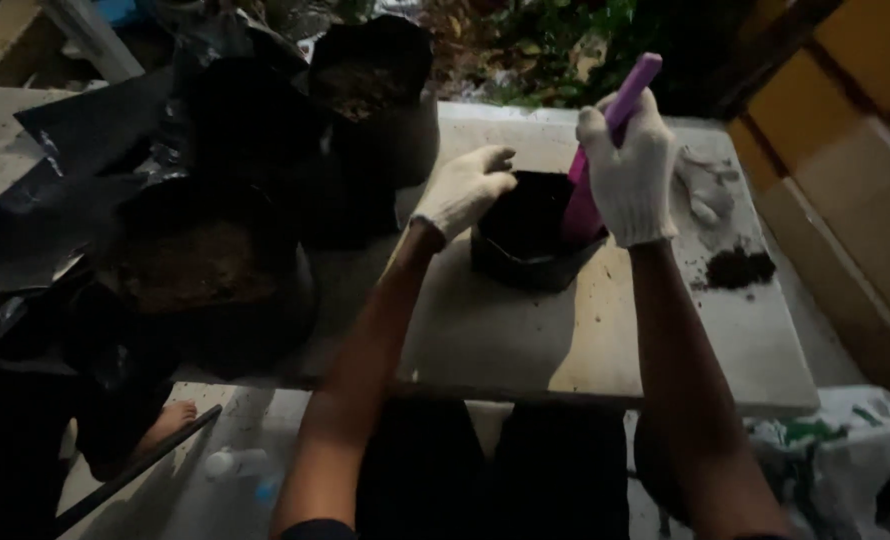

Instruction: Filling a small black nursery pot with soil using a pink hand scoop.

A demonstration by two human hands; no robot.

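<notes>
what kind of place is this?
Likely an outdoor potting spot, dimly lit. Black grow bags of soil sit on a slab table, plants grow behind it, and the right hand works a pink trowel in a small black bag.

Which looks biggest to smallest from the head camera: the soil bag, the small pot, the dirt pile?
1. Soil bag, though it sits nearer the camera.
2. Small black pot, held by left hand.
3. Dirt pile.
</notes>
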